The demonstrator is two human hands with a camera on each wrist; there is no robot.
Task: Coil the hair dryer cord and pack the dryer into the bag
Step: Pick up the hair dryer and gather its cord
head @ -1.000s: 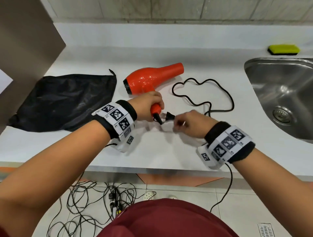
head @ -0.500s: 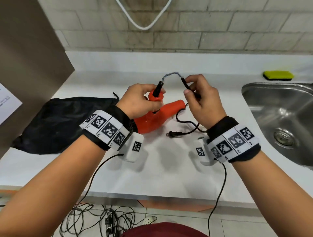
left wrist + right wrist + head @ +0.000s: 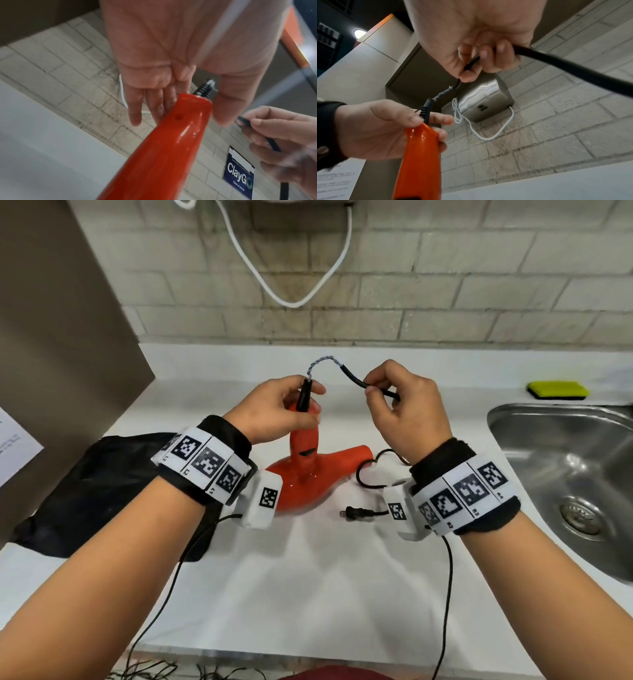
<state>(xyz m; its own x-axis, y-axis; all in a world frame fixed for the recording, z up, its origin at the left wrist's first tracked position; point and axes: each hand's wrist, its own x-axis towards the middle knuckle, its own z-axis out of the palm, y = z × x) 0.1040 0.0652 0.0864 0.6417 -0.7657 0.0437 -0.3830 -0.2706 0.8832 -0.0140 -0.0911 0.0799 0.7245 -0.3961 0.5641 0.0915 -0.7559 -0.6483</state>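
The orange hair dryer [image 3: 310, 474] rests body-down on the white counter [image 3: 308, 577] with its handle pointing up. My left hand [image 3: 306, 402] grips the handle's top and the black strain relief [image 3: 424, 111]. A short stretch of bare twisted wires [image 3: 322, 363] arcs from there to the black cord [image 3: 356, 381], which my right hand [image 3: 371, 387] pinches just past the break. The rest of the cord loops on the counter behind my right wrist and ends in the plug [image 3: 352, 512], lying loose. The black bag [image 3: 102, 484] lies flat at the left.
A steel sink [image 3: 565, 474] is sunk into the counter at the right, with a yellow-green sponge [image 3: 558, 390] behind it. A brown panel [image 3: 51, 337] stands at the left. A white cable [image 3: 291, 299] hangs on the tiled wall. Wrist-camera leads drop over the front edge.
The dryer went from lying on its side to handle-up. My right hand let go of the plug, now on the counter, and took the cord near the handle. Both hands rose a little.
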